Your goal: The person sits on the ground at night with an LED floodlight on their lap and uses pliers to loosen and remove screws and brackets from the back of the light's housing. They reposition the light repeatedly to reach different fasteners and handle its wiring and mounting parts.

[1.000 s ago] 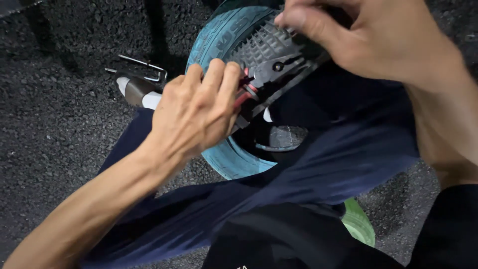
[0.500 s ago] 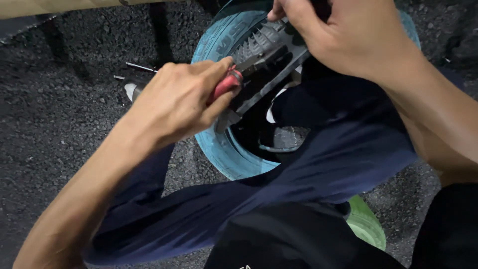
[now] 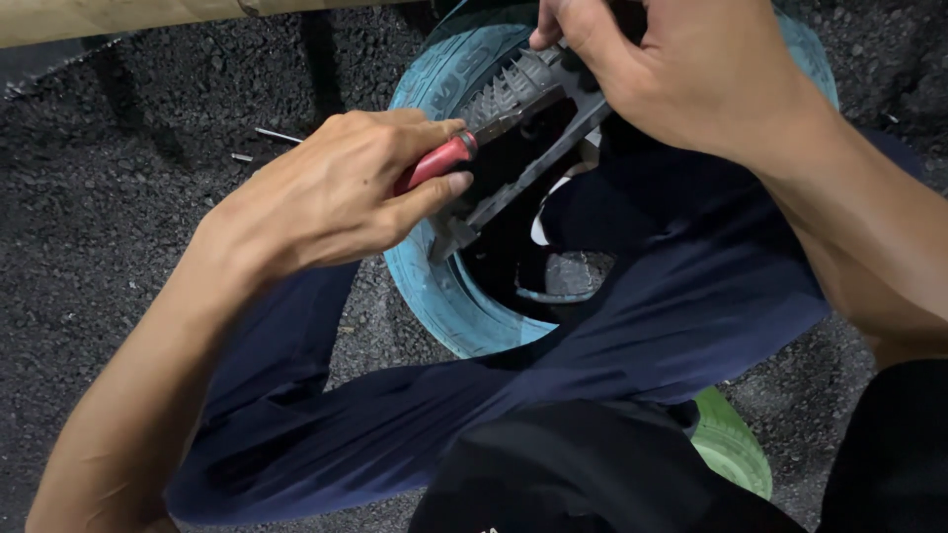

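My left hand [image 3: 336,192] is closed around a red-handled tool [image 3: 434,163], whose tip meets a grey finned metal part [image 3: 513,109]. That part rests over a light-blue painted tyre [image 3: 434,286] lying on the ground. My right hand [image 3: 681,69] grips the upper right end of the grey part from above and hides much of it. My legs in dark blue trousers [image 3: 632,326] cross over the tyre's near side. The tool's working end is hidden behind the part.
Dark rough asphalt [image 3: 128,197] surrounds the tyre. A few thin metal pieces [image 3: 276,135] lie on it at the upper left. A green painted tyre [image 3: 736,444] peeks out at the lower right. A pale wooden beam [image 3: 118,15] runs along the top left edge.
My left hand has slid down and left, exposing the red handle. My right hand has shifted right along the grey part. The view has tilted so more ground shows at the top.
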